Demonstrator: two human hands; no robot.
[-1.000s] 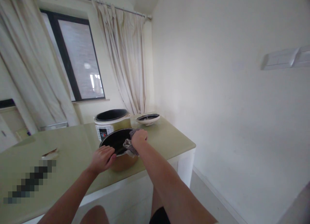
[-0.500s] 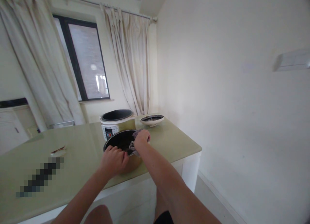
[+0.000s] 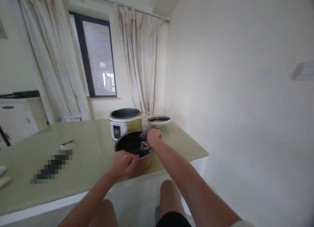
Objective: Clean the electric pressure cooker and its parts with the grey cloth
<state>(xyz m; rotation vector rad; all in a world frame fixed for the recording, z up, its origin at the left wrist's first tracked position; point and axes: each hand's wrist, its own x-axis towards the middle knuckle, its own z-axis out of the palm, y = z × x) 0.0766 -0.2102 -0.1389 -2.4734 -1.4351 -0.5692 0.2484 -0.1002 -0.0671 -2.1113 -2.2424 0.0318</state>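
The right hand (image 3: 154,137) clutches a bunched cloth (image 3: 145,145), which hangs over the right rim and into the mouth of the pot (image 3: 146,162). The pot sits at the frame's lower centre, left of that grip; being round, it shows no long axis. The left hand (image 3: 124,163), nearer its front-left rim, grasps it there. Just behind the pot, toward mid-frame, stands the cooker (image 3: 134,123).

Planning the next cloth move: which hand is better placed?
Likely the right hand: it holds the cloth at the right side of the pot, while the left hand touches its near rim.
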